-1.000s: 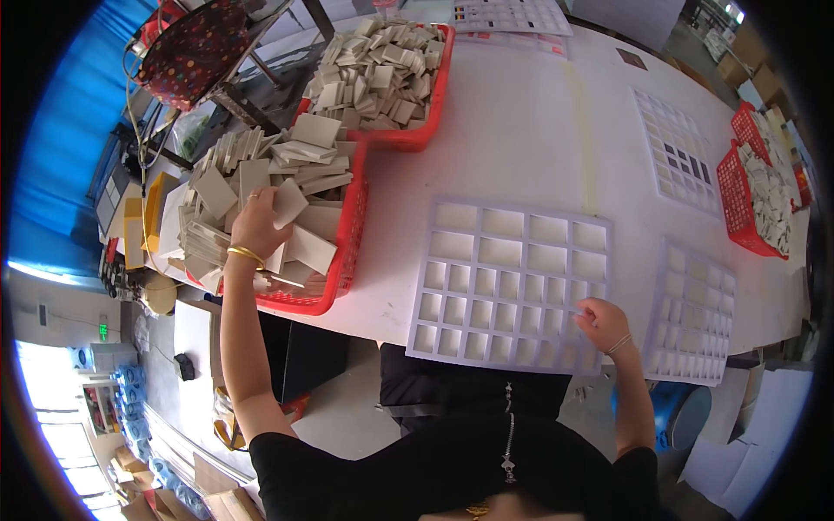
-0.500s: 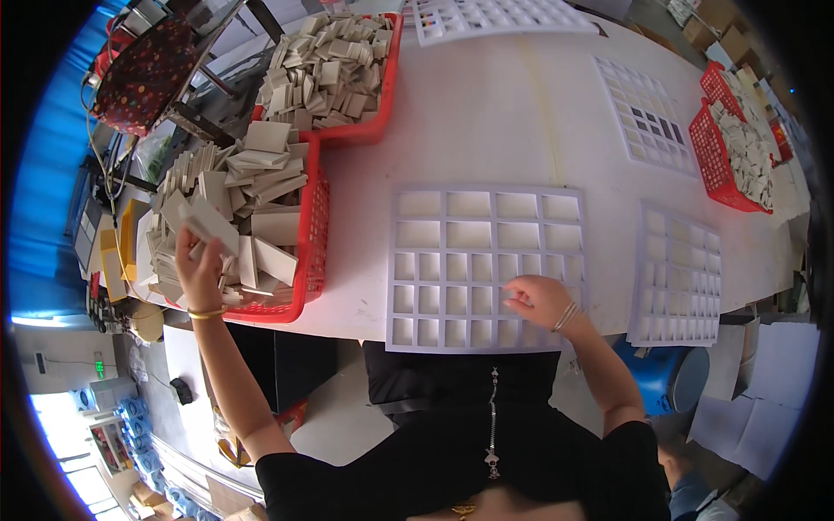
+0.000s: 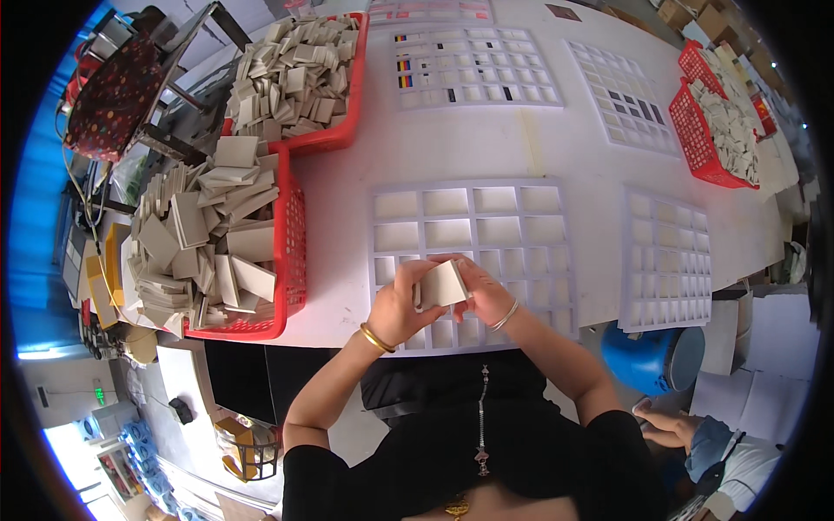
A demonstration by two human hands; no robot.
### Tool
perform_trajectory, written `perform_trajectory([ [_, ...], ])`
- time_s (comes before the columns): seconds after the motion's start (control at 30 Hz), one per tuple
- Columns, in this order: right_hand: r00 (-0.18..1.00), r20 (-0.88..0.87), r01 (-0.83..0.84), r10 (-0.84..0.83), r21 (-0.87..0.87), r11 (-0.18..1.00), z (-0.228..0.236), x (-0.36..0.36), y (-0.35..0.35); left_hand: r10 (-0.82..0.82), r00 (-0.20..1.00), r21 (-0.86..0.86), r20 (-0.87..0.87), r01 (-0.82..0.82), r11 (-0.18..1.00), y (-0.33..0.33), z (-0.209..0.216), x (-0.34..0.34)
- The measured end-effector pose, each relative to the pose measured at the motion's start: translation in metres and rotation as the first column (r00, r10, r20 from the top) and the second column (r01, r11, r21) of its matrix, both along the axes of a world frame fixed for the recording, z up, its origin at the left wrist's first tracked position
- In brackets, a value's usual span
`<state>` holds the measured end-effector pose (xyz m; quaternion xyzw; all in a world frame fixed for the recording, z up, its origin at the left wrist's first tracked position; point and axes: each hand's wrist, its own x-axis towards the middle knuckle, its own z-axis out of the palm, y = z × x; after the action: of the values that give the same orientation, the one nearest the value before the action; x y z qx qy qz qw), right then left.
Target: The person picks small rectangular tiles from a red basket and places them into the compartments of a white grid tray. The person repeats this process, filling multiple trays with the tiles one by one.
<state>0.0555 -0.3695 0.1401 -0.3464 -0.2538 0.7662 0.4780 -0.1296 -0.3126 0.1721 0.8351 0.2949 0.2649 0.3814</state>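
Between both hands is a small stack of off-white, flat rectangular tiles (image 3: 442, 285). My left hand (image 3: 398, 306) grips its left side, with fingers curled around the edge. On the other side, my right hand (image 3: 484, 293) holds the right edge with thumb and fingers. Both hands are over the near half of a white compartment tray (image 3: 470, 218). Its far rows have larger compartments, its near rows smaller ones, partly hidden by my hands and forearms. To the left, a red plastic basket (image 3: 294, 247) is heaped with similar loose tiles.
Another red basket of tiles (image 3: 352, 95) stands farther back. More gridded trays lie at the far side (image 3: 469, 65), far right (image 3: 621, 95) and right (image 3: 666, 260), some with dark or coloured pieces. Red baskets (image 3: 695, 130) sit at the right edge. A person (image 3: 712, 451) is at lower right.
My left hand has left the near-left basket, bringing tiles over the tray. My right hand has moved left and now holds them too. The view has shifted, revealing more of the far trays.
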Motion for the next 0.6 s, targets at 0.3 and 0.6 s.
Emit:
perform_trajectory([
  [0.3, 0.793, 0.47, 0.434, -0.389, 0.013, 0.901, -0.023, 0.063, 0.01, 0.168, 0.98, 0.189, -0.11, -0.145, 0.971, 0.041, -0.013, 0.04],
  [0.6, 0.575, 0.519, 0.652, -0.632, 0.175, 0.738, -0.016, 0.106, 0.055, 0.02, 0.826, 0.127, -0.563, 0.062, 0.99, 0.085, -0.07, 0.067],
])
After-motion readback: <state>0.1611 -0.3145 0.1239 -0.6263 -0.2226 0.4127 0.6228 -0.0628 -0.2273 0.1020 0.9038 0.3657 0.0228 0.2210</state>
